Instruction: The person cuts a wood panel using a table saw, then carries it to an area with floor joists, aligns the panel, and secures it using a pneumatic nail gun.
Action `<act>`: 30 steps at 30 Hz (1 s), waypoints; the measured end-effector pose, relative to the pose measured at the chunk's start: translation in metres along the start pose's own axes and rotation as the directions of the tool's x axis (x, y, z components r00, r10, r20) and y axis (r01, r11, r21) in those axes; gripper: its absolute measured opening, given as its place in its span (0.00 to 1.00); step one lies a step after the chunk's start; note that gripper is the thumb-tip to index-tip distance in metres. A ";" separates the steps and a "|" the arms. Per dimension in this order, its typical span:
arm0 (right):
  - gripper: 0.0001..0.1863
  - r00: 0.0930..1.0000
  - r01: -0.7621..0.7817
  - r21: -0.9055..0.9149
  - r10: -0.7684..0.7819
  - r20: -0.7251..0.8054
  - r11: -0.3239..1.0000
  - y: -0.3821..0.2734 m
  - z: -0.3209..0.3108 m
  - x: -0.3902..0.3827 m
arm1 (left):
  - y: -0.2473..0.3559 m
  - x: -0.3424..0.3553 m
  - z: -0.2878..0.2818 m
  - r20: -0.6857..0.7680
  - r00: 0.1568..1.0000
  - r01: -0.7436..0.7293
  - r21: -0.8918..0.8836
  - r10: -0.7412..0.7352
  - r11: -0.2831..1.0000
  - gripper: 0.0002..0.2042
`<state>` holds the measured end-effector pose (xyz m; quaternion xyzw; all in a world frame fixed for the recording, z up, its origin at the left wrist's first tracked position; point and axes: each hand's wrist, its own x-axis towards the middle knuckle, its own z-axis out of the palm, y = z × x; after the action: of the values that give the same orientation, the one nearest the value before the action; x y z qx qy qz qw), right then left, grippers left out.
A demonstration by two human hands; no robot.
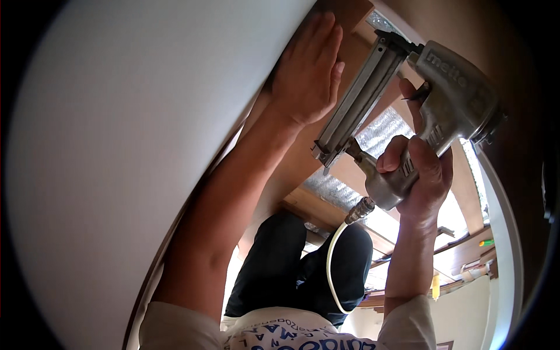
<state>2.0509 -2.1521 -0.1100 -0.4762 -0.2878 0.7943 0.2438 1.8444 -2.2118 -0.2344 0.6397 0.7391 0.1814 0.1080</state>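
Note:
My left hand (309, 73) lies flat with its fingers stretched out, against a brown wooden board (348, 16) beside a large pale panel (116, 146). My right hand (429, 175) is wrapped round the handle of a grey metal air nail gun (458, 93). Its forefinger reaches up by the trigger. The gun's long magazine (364, 87) slants down to the left, close to my left hand but apart from it. From a metal coupling (360, 210) at the handle's base hangs a pale yellow air hose (329, 268).
The pale panel fills the left side, its edge running along my left forearm. My legs (265, 262) show in dark trousers below. Behind the gun are wooden boards and silvery sheeting (385, 131). A green and orange handled tool (486, 242) lies at the right.

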 end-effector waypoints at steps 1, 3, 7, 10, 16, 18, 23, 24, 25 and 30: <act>0.40 1.000 -0.005 -0.030 0.005 -0.003 1.000 0.000 0.001 0.006 | -0.003 0.000 0.001 -0.022 1.000 -0.011 -0.053 0.009 0.999 0.25; 0.39 1.000 -0.021 -0.054 0.021 -0.008 0.998 0.000 0.003 0.016 | -0.004 0.003 0.001 -0.028 1.000 -0.003 -0.064 0.001 0.998 0.25; 0.36 0.990 -0.137 -0.172 0.138 -0.006 0.976 -0.003 -0.004 0.019 | 0.001 0.008 -0.008 -0.102 0.995 -0.017 -0.249 -0.008 0.968 0.22; 0.36 0.995 -0.101 -0.173 0.099 -0.018 0.980 -0.003 0.002 0.027 | -0.006 0.012 -0.005 -0.115 0.993 -0.055 -0.261 0.026 0.964 0.22; 0.34 0.992 -0.121 -0.081 0.119 -0.033 0.989 0.000 0.011 0.032 | -0.011 0.015 -0.004 -0.120 0.992 -0.076 -0.264 0.046 0.961 0.27; 0.33 0.994 -0.101 -0.072 0.099 -0.037 0.992 0.001 0.012 0.030 | -0.009 0.016 -0.004 -0.129 0.991 -0.074 -0.276 0.039 0.958 0.26; 0.25 0.994 -0.100 0.029 0.101 -0.032 0.995 0.007 0.014 0.030 | -0.009 0.011 -0.002 -0.137 0.991 -0.053 -0.287 0.014 0.957 0.26; 0.25 0.994 -0.101 0.027 0.102 -0.033 0.995 0.008 0.012 0.030 | -0.009 0.010 -0.002 -0.135 0.991 -0.052 -0.289 0.013 0.956 0.26; 0.25 0.994 -0.109 0.014 0.109 -0.006 0.994 0.009 0.009 0.030 | -0.008 0.010 -0.002 -0.132 0.991 -0.050 -0.292 0.012 0.955 0.26; 0.32 0.999 -0.052 -0.064 0.051 -0.019 0.997 0.011 0.011 0.030 | -0.007 0.007 0.001 -0.116 0.993 -0.040 -0.289 0.006 0.956 0.26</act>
<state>2.0269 -2.1432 -0.1319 -0.4979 -0.2989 0.7865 0.2100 1.8378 -2.2053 -0.2376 0.6140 0.7019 0.3254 0.1566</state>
